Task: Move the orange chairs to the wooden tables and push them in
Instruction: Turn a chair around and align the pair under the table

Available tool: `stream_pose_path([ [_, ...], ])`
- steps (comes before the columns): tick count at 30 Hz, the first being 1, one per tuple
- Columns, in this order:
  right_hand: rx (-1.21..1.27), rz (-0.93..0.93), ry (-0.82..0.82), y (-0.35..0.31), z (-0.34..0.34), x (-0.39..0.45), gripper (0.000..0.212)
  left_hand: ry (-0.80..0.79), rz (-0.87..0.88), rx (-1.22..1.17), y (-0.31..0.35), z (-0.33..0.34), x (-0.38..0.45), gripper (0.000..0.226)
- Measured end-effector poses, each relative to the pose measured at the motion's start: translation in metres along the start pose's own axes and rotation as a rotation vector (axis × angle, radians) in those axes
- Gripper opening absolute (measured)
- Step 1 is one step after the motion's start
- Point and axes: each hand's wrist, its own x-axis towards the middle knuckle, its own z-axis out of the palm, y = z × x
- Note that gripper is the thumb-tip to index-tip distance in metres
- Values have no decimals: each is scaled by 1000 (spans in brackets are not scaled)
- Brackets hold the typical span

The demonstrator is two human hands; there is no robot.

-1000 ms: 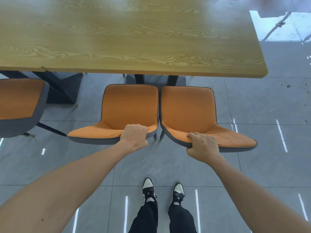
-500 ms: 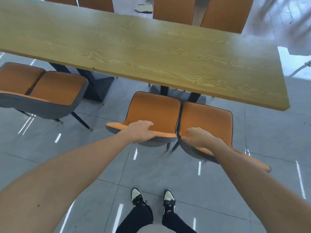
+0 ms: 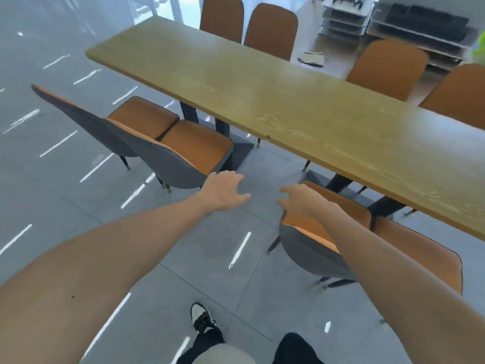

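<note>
With both hands free and fingers spread, neither grip holds anything: the left hand [image 3: 225,191] hangs open over bare floor [image 3: 215,243], and the right hand [image 3: 299,199] is loosely curled, open, just above the near chair [image 3: 328,248], whether touching its seat or not I cannot tell. That chair and its neighbour [image 3: 417,250] stand side by side with their seats partly under the edge of the wooden surface [image 3: 288,106], backs toward the person. Further left, two more chairs [image 3: 183,151] sit at the same edge with their seats well out from under it, so they look like the ones wanting a push. To do that well, I judge each hand should take the top of one backrest, grip closed firmly, and push straight toward the surface, keeping the pair parallel so their legs clear the dark base [image 3: 233,143] below. Pushing low and evenly should stop the chairs tipping or scraping sideways on the tiles. Four further chairs [image 3: 270,30] stand along the far side.
</note>
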Motion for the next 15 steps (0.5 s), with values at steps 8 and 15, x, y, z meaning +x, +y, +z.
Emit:
stream_pose_path([
  [8, 65, -142, 233, -181, -8, 85, 58, 107, -97, 9, -181, -60, -7, 81],
  [15, 109, -159, 256, -295, -25, 173, 69, 133, -150, -4, -316, -82, 24, 89],
])
